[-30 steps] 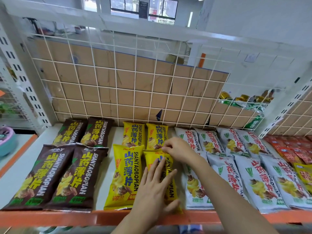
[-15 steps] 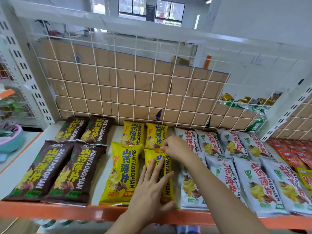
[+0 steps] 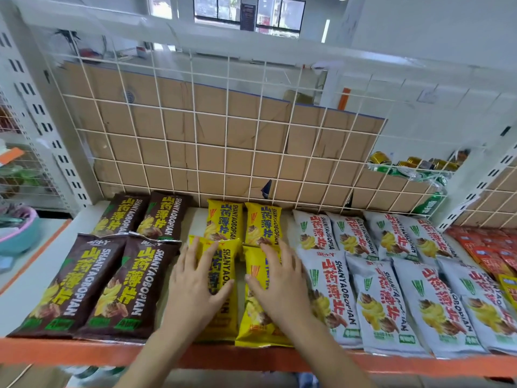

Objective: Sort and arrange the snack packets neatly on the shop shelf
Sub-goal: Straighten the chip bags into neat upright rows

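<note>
The sorting is judged largely done: on the shelf point(image 3: 70, 352) the brown packets point(image 3: 84, 284) are laid at the left, the yellow packets point(image 3: 263, 222) in the middle and the white packets point(image 3: 377, 292) at the right, each colour in two rows. The left hand point(image 3: 195, 278) is pressed flat, fingers straight, on the front-left yellow packet point(image 3: 225, 264), the right hand point(image 3: 279, 284) likewise on the front-right yellow packet point(image 3: 253, 323); nothing is gripped. These two lie slightly skewed, so squaring them is judged to remain.
</note>
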